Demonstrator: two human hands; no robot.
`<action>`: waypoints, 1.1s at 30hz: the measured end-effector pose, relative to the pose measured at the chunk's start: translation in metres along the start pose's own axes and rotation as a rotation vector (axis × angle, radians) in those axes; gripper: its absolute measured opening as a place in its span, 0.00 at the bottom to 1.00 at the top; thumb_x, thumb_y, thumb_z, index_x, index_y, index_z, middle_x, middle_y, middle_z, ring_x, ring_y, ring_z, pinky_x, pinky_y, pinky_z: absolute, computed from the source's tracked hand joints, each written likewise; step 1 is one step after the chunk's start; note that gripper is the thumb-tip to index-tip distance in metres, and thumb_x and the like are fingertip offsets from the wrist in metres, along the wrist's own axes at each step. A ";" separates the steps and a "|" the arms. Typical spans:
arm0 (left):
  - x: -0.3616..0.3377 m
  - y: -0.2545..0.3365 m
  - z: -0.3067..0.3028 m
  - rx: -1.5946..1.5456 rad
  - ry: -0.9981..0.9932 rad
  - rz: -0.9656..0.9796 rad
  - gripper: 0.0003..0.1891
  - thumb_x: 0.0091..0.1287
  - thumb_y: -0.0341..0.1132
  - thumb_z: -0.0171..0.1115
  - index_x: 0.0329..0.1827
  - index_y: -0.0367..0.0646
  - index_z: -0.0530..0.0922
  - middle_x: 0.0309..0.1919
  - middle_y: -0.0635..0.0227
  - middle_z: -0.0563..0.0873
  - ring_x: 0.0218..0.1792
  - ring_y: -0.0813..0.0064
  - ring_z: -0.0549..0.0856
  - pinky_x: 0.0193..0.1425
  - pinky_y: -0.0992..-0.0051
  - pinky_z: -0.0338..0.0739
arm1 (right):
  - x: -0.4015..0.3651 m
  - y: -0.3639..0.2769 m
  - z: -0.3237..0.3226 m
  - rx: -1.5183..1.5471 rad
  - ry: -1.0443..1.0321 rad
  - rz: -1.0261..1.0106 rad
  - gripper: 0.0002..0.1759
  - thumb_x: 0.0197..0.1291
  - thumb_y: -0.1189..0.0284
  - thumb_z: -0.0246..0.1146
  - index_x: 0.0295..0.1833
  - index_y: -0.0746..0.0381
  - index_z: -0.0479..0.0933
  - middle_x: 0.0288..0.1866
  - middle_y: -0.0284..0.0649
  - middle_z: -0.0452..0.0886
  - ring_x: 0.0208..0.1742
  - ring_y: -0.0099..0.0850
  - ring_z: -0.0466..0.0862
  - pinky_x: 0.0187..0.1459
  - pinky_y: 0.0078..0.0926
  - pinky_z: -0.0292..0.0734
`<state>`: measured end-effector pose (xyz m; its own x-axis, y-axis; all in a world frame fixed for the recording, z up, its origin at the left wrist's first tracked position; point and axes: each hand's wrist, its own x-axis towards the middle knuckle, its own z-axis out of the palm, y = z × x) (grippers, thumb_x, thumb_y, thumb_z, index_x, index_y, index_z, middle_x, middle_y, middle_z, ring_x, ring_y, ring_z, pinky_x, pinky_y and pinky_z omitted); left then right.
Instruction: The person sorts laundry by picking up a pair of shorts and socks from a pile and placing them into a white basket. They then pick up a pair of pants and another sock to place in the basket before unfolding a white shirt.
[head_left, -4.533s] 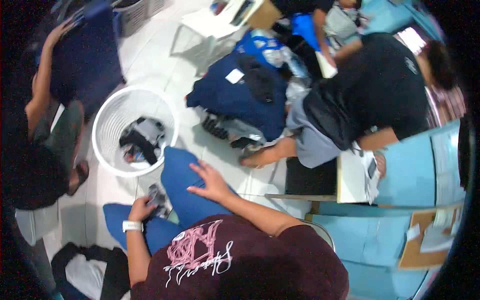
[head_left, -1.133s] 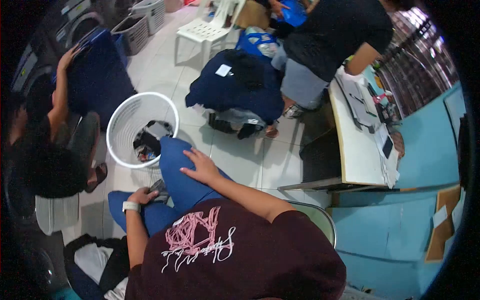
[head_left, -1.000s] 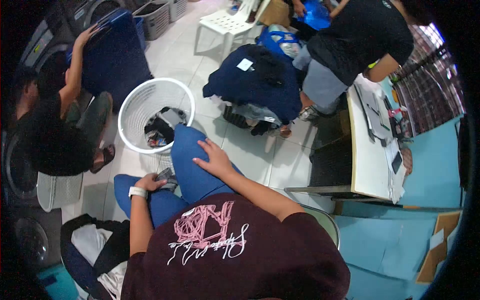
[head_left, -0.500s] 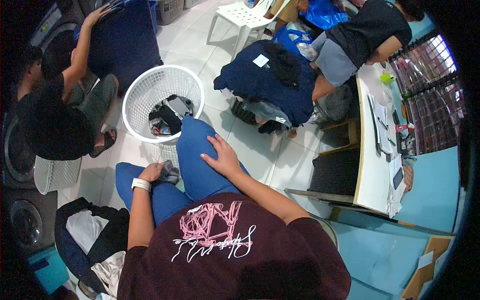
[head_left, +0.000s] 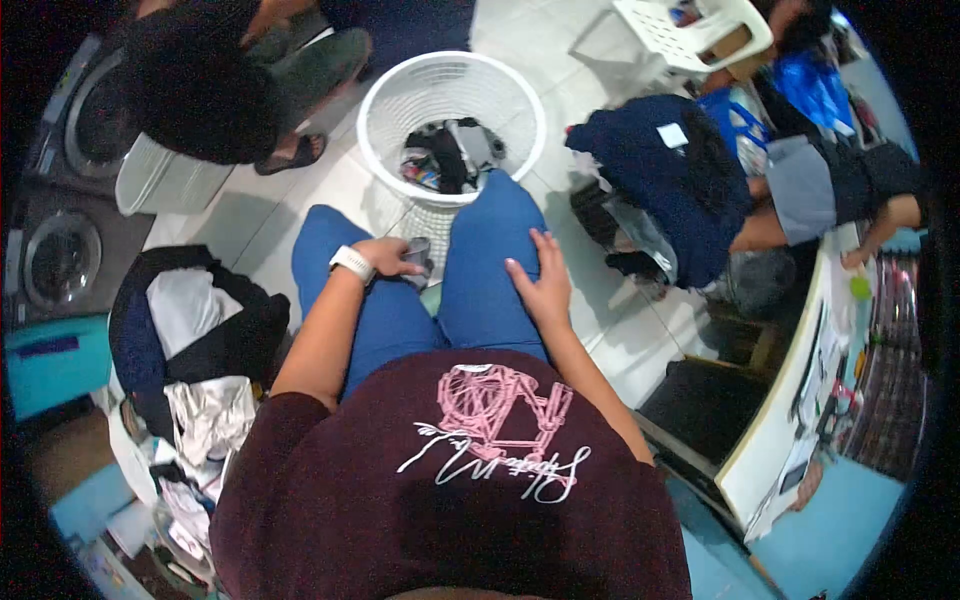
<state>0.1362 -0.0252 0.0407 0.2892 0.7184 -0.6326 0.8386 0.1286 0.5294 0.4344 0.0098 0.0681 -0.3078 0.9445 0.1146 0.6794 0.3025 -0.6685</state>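
My left hand (head_left: 384, 257), with a white watch on the wrist, rests on my left thigh. Its fingers are closed on a small grey cloth (head_left: 420, 258) that hangs between my knees; its exact kind is hard to tell. My right hand (head_left: 543, 281) lies on my right thigh with the fingers spread and nothing in them. In front of my knees stands a round white laundry basket (head_left: 508, 92), holding dark and grey clothes (head_left: 455, 155) at its bottom.
On my left are a heap of clothes (head_left: 215, 325), a white basket (head_left: 170, 175) and front-loading washers (head_left: 62, 258). A person (head_left: 200, 85) sits near them. To the right are a dark blue laundry pile (head_left: 660, 180), another person (head_left: 800, 190), a white chair (head_left: 690, 40) and a table (head_left: 770, 440).
The view has swung left, so the basket and my legs appear further right. My left hand keeps the grey cloth; my right hand stays on my thigh.
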 end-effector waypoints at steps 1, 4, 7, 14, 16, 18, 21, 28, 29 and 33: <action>0.002 -0.004 0.002 -0.049 0.035 -0.001 0.31 0.58 0.57 0.58 0.48 0.34 0.77 0.42 0.49 0.82 0.46 0.57 0.81 0.50 0.66 0.73 | 0.000 -0.001 0.000 0.012 -0.018 -0.017 0.36 0.50 0.54 0.65 0.62 0.60 0.66 0.64 0.56 0.64 0.64 0.49 0.66 0.63 0.38 0.61; 0.022 -0.023 0.015 -0.152 0.145 -0.084 0.29 0.62 0.57 0.52 0.42 0.33 0.79 0.38 0.47 0.83 0.43 0.54 0.82 0.48 0.64 0.73 | 0.001 -0.004 0.000 -0.004 -0.010 0.008 0.34 0.51 0.55 0.64 0.62 0.58 0.67 0.64 0.55 0.65 0.64 0.49 0.67 0.63 0.37 0.62; 0.036 -0.044 0.022 -0.191 0.391 0.012 0.29 0.69 0.52 0.41 0.40 0.30 0.78 0.38 0.44 0.82 0.42 0.52 0.81 0.50 0.63 0.72 | -0.001 -0.005 0.000 0.003 -0.013 0.048 0.32 0.53 0.58 0.64 0.63 0.58 0.67 0.64 0.52 0.65 0.65 0.46 0.67 0.62 0.36 0.62; 0.002 -0.028 -0.009 -1.242 0.505 -0.011 0.23 0.71 0.48 0.45 0.38 0.36 0.80 0.34 0.62 0.84 0.33 0.73 0.82 0.41 0.74 0.76 | 0.001 -0.005 0.000 -0.016 -0.021 0.019 0.34 0.52 0.57 0.64 0.63 0.59 0.66 0.65 0.53 0.64 0.65 0.47 0.65 0.64 0.37 0.60; -0.004 -0.024 -0.015 -1.486 0.485 -0.060 0.22 0.71 0.49 0.46 0.39 0.37 0.80 0.34 0.64 0.84 0.35 0.74 0.82 0.43 0.75 0.75 | 0.002 -0.004 0.000 -0.001 -0.036 0.033 0.34 0.52 0.56 0.64 0.63 0.59 0.66 0.65 0.53 0.64 0.66 0.47 0.65 0.64 0.37 0.60; -0.005 -0.023 -0.016 -1.515 0.494 -0.059 0.22 0.70 0.49 0.46 0.40 0.38 0.79 0.35 0.64 0.84 0.35 0.74 0.82 0.42 0.74 0.76 | 0.001 -0.004 0.000 0.008 -0.037 0.036 0.34 0.52 0.56 0.63 0.63 0.59 0.65 0.66 0.53 0.63 0.66 0.47 0.65 0.64 0.37 0.59; -0.005 -0.024 -0.017 -1.532 0.497 -0.040 0.22 0.70 0.50 0.47 0.39 0.37 0.79 0.34 0.64 0.84 0.35 0.74 0.82 0.42 0.73 0.76 | 0.001 -0.003 0.000 -0.002 -0.032 0.023 0.34 0.52 0.56 0.63 0.63 0.58 0.65 0.66 0.53 0.63 0.66 0.47 0.65 0.64 0.37 0.60; -0.001 -0.028 -0.015 -1.583 0.533 -0.076 0.21 0.70 0.49 0.48 0.39 0.37 0.78 0.34 0.63 0.84 0.33 0.72 0.83 0.41 0.72 0.77 | 0.001 -0.002 0.001 -0.016 -0.043 0.022 0.34 0.53 0.55 0.63 0.64 0.58 0.65 0.66 0.53 0.63 0.66 0.47 0.64 0.64 0.37 0.59; 0.000 -0.029 -0.014 -1.572 0.528 -0.086 0.22 0.70 0.49 0.47 0.40 0.37 0.78 0.34 0.62 0.84 0.34 0.70 0.83 0.41 0.71 0.78 | 0.001 -0.002 0.001 -0.013 -0.038 0.023 0.34 0.53 0.56 0.63 0.63 0.58 0.65 0.66 0.53 0.63 0.66 0.47 0.64 0.64 0.37 0.59; 0.001 -0.029 -0.013 -1.579 0.554 -0.081 0.21 0.70 0.48 0.46 0.40 0.36 0.78 0.34 0.61 0.84 0.33 0.70 0.83 0.41 0.71 0.78 | 0.001 -0.002 0.001 -0.013 -0.031 0.019 0.34 0.53 0.56 0.63 0.63 0.59 0.65 0.65 0.54 0.63 0.65 0.48 0.65 0.64 0.38 0.61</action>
<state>0.1062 -0.0192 0.0317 -0.2036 0.7700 -0.6047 -0.5127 0.4423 0.7358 0.4320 0.0098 0.0685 -0.3145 0.9460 0.0790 0.6940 0.2859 -0.6608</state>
